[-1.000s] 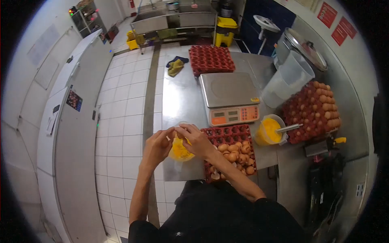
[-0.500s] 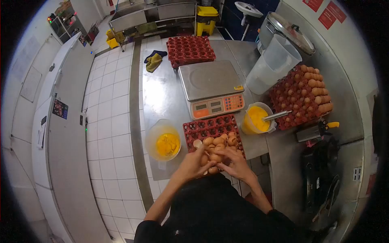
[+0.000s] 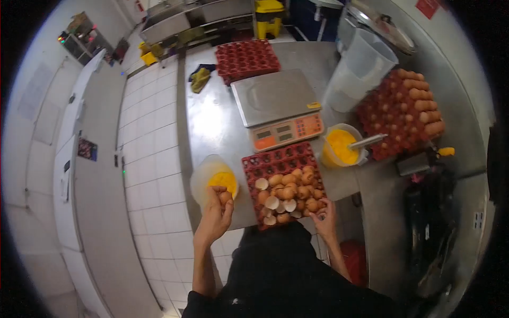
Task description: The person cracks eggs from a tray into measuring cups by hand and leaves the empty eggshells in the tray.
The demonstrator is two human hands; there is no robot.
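My left hand (image 3: pixel 213 217) is closed around a brown egg (image 3: pixel 226 197), beside and partly over the rim of a translucent plastic jug (image 3: pixel 199 183). Yellow egg (image 3: pixel 222 180) lies inside that jug. At the near right corner of a red egg tray (image 3: pixel 254 170), my right hand (image 3: pixel 324 218) has its fingers pinched among the shells. Whatever they grip is too small to make out. Brown eggshells (image 3: pixel 289 192) are heaped over the near part of the tray, several with their white insides showing.
Behind the tray stands a scale (image 3: pixel 275 98), with stacked red trays (image 3: pixel 246 59) beyond. On the right are a jug of yellow egg (image 3: pixel 342 148) holding a metal-handled tool (image 3: pixel 367 141), a tall clear jug (image 3: pixel 358 69) and a stack of eggs (image 3: pixel 403 114). A cloth (image 3: pixel 200 79) lies far left.
My hands were together over the tray and have parted. The left went left to the jug with an egg; the right moved to the tray's right edge. The camera view has shifted slightly.
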